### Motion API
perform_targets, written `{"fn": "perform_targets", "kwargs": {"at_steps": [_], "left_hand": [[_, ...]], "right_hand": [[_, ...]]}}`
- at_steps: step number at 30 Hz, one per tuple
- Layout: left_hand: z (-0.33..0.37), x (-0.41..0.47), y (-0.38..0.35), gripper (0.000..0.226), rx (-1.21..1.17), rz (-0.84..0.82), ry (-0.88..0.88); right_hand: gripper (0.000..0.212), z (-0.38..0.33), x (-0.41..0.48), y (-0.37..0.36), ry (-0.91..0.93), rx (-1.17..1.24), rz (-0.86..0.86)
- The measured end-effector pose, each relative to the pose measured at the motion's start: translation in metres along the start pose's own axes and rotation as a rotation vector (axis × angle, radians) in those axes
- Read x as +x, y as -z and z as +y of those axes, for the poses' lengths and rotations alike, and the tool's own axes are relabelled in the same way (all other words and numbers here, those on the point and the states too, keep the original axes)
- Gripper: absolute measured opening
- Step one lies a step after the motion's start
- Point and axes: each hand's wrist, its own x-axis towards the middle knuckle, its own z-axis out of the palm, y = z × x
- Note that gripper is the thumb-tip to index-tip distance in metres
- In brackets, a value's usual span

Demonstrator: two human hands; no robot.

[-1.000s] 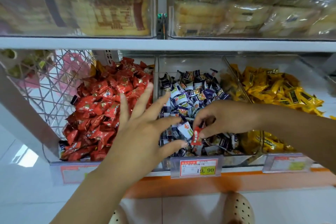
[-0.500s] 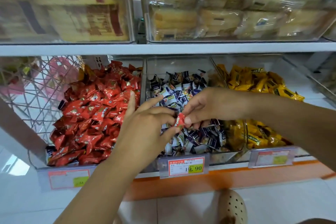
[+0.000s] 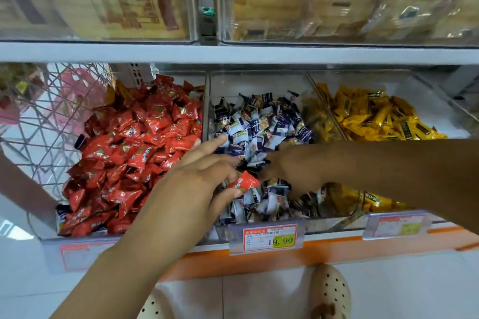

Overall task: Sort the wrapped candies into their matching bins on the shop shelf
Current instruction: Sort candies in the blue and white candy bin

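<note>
Candy of the wrong colour: 1 red candy (image 3: 243, 182) is held just above the blue-and-white pile at the front of the middle bin (image 3: 259, 83). The left hand (image 3: 191, 189) pinches it between thumb and fingertips by the left part of its wrapper, with the other fingers stretched out over the divider.

It looks very light. The glossy film is likely slick and crinkly around a firm core, so a grip across the body should hold better than one on the crimped end, which could slide or twist.

The right hand (image 3: 295, 171) is just beside it, fingers reaching down among the blue-and-white pieces. I cannot tell whether it grips anything.

The matching red pile (image 3: 134, 153) fills the bin to the left, just past the divider. A yellow pile (image 3: 375, 119) lies in bin 3 on the right.
</note>
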Motion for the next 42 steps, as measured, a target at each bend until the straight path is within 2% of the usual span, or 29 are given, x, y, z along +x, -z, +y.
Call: {"fn": "perform_targets", "kwargs": {"at_steps": [3,8,12,14,17,18,19,21,24,26,31,34,36,40,42], "left_hand": [[0.001,0.0,0.0,0.02,-0.019,0.0,0.01],[0.0,0.001,0.001,0.02,-0.042,-0.003,0.007],[0.001,0.002,0.003,0.016,-0.085,-0.012,0.025],[0.003,0.001,0.004,0.014,-0.08,-0.007,0.026],[0.004,-0.003,0.005,0.016,-0.047,-0.001,0.017],[0.004,-0.005,0.006,0.018,-0.046,0.007,0.015],[0.005,-0.006,0.007,0.019,-0.054,0.019,0.016],[0.009,-0.007,0.011,0.019,-0.092,0.051,0.034],[0.014,-0.006,0.017,0.013,-0.09,0.13,0.065],[0.016,-0.005,0.019,0.012,-0.07,0.174,0.112],[0.022,-0.004,0.023,0.009,-0.067,0.244,0.249],[0.027,-0.003,0.023,0.009,-0.09,0.255,0.287],[0.031,-0.002,0.024,0.012,-0.104,0.247,0.315],[0.035,0.002,0.027,0.026,-0.104,0.256,0.312],[0.036,0.003,0.029,0.027,-0.118,0.258,0.33]], "right_hand": [[0.062,0.007,0.01,0.008,-0.041,0.258,0.151],[0.064,0.013,0.003,0.022,-0.151,0.889,0.244],[0.071,0.023,-0.026,0.041,-0.087,1.249,0.151],[0.06,0.029,-0.04,0.045,-0.094,1.136,0.15],[0.017,0.028,-0.046,0.039,-0.165,0.706,0.269],[0.012,0.024,-0.044,0.035,-0.183,0.587,0.255],[0.016,0.019,-0.039,0.03,-0.194,0.498,0.203],[0.037,0.005,-0.03,0.019,-0.205,0.431,0.098],[0.067,-0.01,-0.022,0.007,-0.213,0.584,0.095],[0.074,-0.014,-0.02,0.004,-0.223,0.717,0.115],[0.067,-0.017,-0.034,0.001,-0.31,0.833,0.264],[0.068,-0.036,-0.032,-0.006,-0.343,0.77,0.306],[0.06,-0.046,-0.024,-0.015,-0.384,0.754,0.418],[0.043,-0.043,-0.032,-0.029,-0.471,0.908,0.624],[0.034,-0.039,-0.043,-0.031,-0.468,0.904,0.721]]}}
